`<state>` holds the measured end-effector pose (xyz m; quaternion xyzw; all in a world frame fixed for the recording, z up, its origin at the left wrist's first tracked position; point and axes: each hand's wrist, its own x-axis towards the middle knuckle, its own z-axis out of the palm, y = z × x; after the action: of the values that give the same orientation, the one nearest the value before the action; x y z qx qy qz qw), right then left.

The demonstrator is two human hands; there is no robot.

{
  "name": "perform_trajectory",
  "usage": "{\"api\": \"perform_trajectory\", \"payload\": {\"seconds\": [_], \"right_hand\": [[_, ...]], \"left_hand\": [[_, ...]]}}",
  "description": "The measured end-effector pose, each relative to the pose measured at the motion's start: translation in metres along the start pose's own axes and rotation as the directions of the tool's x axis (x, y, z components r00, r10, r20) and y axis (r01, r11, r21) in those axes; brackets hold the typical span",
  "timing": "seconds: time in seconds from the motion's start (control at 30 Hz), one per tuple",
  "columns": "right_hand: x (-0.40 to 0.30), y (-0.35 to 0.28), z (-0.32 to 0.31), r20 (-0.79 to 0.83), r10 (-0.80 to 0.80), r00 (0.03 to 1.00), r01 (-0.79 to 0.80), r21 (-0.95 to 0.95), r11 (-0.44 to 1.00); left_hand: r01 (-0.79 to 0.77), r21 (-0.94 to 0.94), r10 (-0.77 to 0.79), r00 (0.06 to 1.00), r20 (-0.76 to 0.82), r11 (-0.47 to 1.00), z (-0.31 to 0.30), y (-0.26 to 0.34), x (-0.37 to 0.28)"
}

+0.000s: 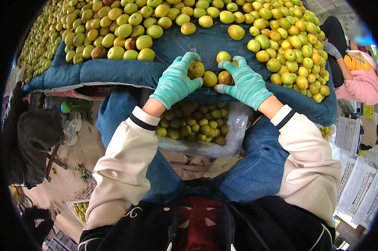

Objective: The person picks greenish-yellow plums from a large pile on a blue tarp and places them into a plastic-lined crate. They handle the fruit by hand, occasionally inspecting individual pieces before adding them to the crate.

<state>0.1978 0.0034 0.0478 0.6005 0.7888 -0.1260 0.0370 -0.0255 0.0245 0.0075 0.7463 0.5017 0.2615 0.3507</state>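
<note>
Both hands wear green knit gloves over the near edge of a table covered with padded blue cloth. My left hand curls its thumb and fingers around a yellow-brown jujube-like fruit. My right hand has its fingers bent over a reddish-brown fruit and another fruit partly hidden under them. Between the hands lies a yellow fruit, and a greenish-yellow one sits by the right fingertips. Under the table edge, between the knees, a plastic-lined container holds many green fruits.
Large piles of green and yellow fruit cover the table's left and right. A person in pink sits at the right, beyond the pile. Plastic-lined crates stand at the lower right; a dark-clad person is at the left.
</note>
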Motion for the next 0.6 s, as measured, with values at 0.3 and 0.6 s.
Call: {"api": "perform_trajectory", "payload": {"seconds": [0.3,0.6], "right_hand": [[-0.015,0.004,0.0,0.088,-0.004,0.996,-0.002,0.067,0.998],[-0.054,-0.062,-0.012,0.362,-0.148,0.92,0.139,0.052,0.989]], "left_hand": [[0.079,-0.54,0.026,0.983,0.183,0.838,0.0,0.005,-0.072],[0.685,-0.725,-0.339,0.701,0.628,0.074,0.026,-0.025,-0.093]]}}
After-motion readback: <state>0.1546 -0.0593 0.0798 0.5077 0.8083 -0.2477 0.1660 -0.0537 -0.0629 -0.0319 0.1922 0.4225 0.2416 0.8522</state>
